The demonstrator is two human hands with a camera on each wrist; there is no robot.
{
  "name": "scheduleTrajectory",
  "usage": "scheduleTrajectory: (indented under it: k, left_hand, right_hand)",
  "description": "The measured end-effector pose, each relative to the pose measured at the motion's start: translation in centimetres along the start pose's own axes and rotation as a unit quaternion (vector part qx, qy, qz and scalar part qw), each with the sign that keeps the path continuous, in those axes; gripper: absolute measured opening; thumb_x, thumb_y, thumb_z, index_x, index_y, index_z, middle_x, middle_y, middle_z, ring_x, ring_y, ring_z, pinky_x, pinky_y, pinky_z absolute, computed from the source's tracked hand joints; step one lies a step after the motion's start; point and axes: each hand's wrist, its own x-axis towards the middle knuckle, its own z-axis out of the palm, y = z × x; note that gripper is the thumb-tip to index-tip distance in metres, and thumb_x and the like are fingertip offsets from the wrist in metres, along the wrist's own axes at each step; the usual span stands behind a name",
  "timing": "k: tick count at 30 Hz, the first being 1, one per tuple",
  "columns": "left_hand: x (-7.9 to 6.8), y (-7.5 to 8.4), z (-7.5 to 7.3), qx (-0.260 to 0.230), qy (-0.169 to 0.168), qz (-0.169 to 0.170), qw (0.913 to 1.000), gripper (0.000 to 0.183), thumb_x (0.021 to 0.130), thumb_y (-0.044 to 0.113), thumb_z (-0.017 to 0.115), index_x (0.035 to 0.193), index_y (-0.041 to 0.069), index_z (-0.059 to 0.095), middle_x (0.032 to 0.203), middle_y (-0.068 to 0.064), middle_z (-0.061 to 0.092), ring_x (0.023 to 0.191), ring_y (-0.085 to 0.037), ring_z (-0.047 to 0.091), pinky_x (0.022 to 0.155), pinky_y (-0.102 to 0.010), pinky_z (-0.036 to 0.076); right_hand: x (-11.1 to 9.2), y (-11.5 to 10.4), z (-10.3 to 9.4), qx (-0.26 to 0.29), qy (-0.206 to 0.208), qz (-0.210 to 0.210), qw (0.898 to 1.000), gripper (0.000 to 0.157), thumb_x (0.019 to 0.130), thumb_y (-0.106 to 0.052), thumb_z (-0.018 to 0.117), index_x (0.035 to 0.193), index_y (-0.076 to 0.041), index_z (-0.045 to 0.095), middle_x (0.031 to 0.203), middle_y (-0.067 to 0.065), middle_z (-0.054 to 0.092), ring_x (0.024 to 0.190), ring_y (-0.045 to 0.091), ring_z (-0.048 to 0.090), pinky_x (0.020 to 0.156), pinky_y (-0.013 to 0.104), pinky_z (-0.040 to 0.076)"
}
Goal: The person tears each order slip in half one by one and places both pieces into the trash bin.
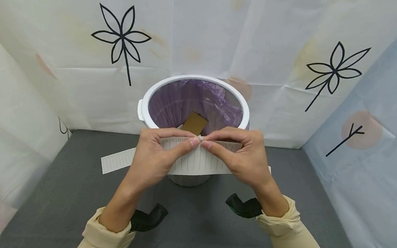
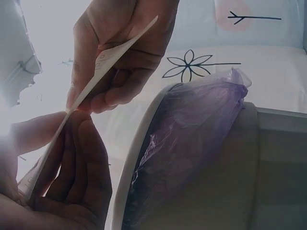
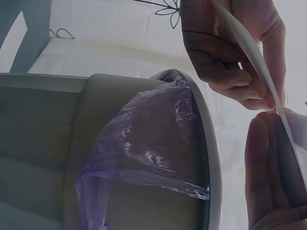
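Note:
In the head view a lined sheet of paper (image 1: 195, 163) is held up in front of the trash can by both hands. My left hand (image 1: 158, 152) pinches its upper edge near the middle between thumb and forefinger. Close beside it, thumb tips nearly together, my right hand (image 1: 239, 155) pinches the same edge. The wrist views show the sheet (image 2: 112, 57) almost edge-on, with fingers on both faces. Just beyond the paper stands the trash can, its white rim (image 1: 196, 77) around a purple bag (image 1: 217, 96). A brown piece of card (image 1: 195, 123) lies inside.
Left of the can, another piece of lined paper (image 1: 118, 160) lies on the dark grey tabletop (image 1: 191, 231). A small paper corner (image 1: 269, 169) shows past the right wrist. Fabric sheets with flower drawings (image 1: 121, 36) hang behind and at the sides.

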Motion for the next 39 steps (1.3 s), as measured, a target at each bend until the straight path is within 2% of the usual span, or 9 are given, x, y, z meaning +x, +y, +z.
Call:
scheduleTrajectory:
  k: [6,12,15,18,22,26,31,35,39]
  left_hand:
    - [0.14,-0.04,0.06,-0.01,-0.005,-0.021,0.9997,0.011,0.09,0.007,0.077,0.098,0.001,0.08,0.092,-0.007,0.077,0.08,-0.026,0.07,0.068,-0.034,0.058]
    - [0.25,0.11,0.15,-0.035,-0.009,-0.042,0.9985,0.013,0.09,0.006,0.076,0.1,-0.002,0.079,0.094,-0.01,0.077,0.082,-0.027,0.07,0.068,-0.034,0.058]
    - [0.3,0.23,0.22,-0.056,-0.013,-0.057,0.9967,0.014,0.091,0.005,0.075,0.101,-0.004,0.078,0.095,-0.012,0.076,0.082,-0.027,0.07,0.068,-0.035,0.059]
    - [0.31,0.34,0.26,-0.078,-0.012,-0.079,0.9937,0.017,0.091,0.006,0.074,0.102,-0.007,0.077,0.092,-0.015,0.076,0.076,-0.026,0.071,0.066,-0.036,0.06]
    - [0.31,0.38,0.25,-0.096,-0.007,-0.09,0.9913,0.018,0.091,0.005,0.073,0.103,-0.009,0.075,0.088,-0.018,0.075,0.069,-0.026,0.072,0.062,-0.037,0.061]
    - [0.29,0.31,0.27,-0.072,0.011,-0.076,0.9945,0.016,0.091,0.007,0.075,0.101,-0.006,0.077,0.088,-0.015,0.075,0.069,-0.024,0.071,0.061,-0.035,0.06]
    - [0.28,0.32,0.32,-0.019,0.053,-0.049,0.9972,0.013,0.09,0.011,0.078,0.098,0.001,0.08,0.089,-0.01,0.076,0.071,-0.024,0.07,0.059,-0.032,0.058]
    - [0.38,0.3,0.25,-0.011,0.081,-0.041,0.9958,0.012,0.09,0.011,0.078,0.098,0.002,0.08,0.089,-0.01,0.075,0.068,-0.024,0.07,0.057,-0.032,0.058]
    - [0.59,0.22,-0.08,-0.011,0.106,-0.037,0.9937,0.012,0.089,0.01,0.078,0.098,0.001,0.08,0.09,-0.011,0.075,0.066,-0.023,0.07,0.058,-0.032,0.059]
  right_hand:
    - [-0.11,0.03,0.19,0.003,0.012,-0.018,1.0,0.004,0.086,0.003,0.079,0.09,0.004,0.078,0.086,0.011,0.075,0.079,0.022,0.072,0.069,0.032,0.058]
    - [-0.16,0.06,0.24,0.002,0.02,-0.018,1.0,0.007,0.087,-0.002,0.079,0.089,0.004,0.077,0.086,0.01,0.075,0.079,0.022,0.072,0.07,0.032,0.058]
    - [-0.21,0.05,0.27,-0.002,0.022,-0.015,1.0,0.004,0.086,0.002,0.079,0.089,0.003,0.077,0.086,0.009,0.075,0.078,0.022,0.071,0.07,0.032,0.058]
    - [-0.23,0.01,0.31,-0.007,0.026,-0.015,1.0,0.007,0.084,0.008,0.078,0.089,0.002,0.078,0.084,0.01,0.075,0.076,0.022,0.07,0.068,0.032,0.058]
    - [-0.25,-0.01,0.4,-0.003,0.033,-0.018,0.999,0.008,0.083,0.009,0.078,0.088,0.002,0.077,0.082,0.012,0.074,0.074,0.022,0.07,0.065,0.031,0.057]
    - [-0.36,0.04,0.48,0.011,0.047,-0.02,0.999,0.004,0.085,0.004,0.079,0.088,0.005,0.077,0.083,0.012,0.074,0.075,0.022,0.071,0.067,0.031,0.059]
    - [-0.45,0.21,0.42,0.033,0.065,-0.036,0.997,0.017,0.087,-0.007,0.08,0.09,0.009,0.075,0.086,0.016,0.074,0.081,0.021,0.073,0.074,0.033,0.06]
    - [-0.39,0.26,0.22,0.031,0.075,-0.049,0.995,0.023,0.089,-0.013,0.08,0.09,0.01,0.075,0.087,0.014,0.075,0.079,0.02,0.073,0.07,0.03,0.06]
    - [-0.34,0.14,-0.01,0.037,0.089,-0.053,0.994,0.022,0.088,-0.013,0.08,0.091,0.009,0.076,0.089,0.013,0.075,0.078,0.02,0.074,0.069,0.029,0.06]
